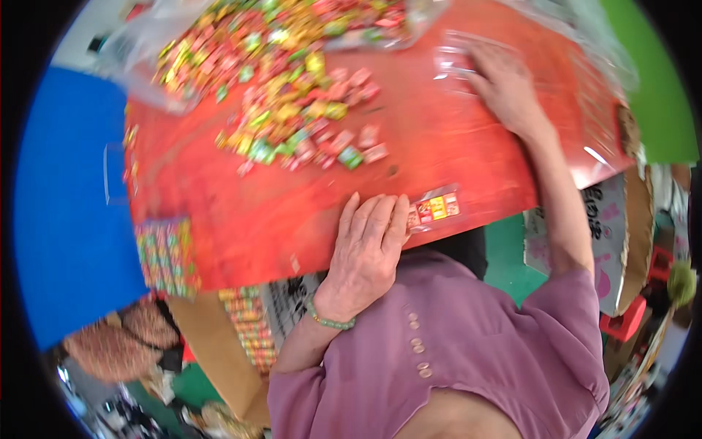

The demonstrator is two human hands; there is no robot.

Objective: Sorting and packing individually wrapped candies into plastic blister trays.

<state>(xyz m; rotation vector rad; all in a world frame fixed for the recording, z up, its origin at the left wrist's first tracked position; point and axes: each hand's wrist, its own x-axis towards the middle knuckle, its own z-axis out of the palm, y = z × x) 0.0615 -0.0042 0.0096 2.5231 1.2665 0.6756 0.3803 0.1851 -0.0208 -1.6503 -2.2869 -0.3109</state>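
My left hand (369, 238) lies flat at the near edge of the red table, its fingers stretched out close together. Under and beside its fingers is a small clear packet (439, 208) with a row of red, yellow and pale wrapped candies; its left part is hidden by the hand. Farther off to the right, my right hand (504, 84) reaches over the table with fingers apart, touching clear plastic sleeves (451, 67). These fingers are a little blurred. Loose wrapped candies (285, 124) in red, yellow, green and pink spread over the table's far left.
The candies spill from a large clear plastic bag (139, 69). A filled, many-coloured pack (167, 256) hangs over the near left table corner. Below stands a cardboard box (212, 351) holding packed candies (250, 325). More clear plastic (585, 44) lies at the far right.
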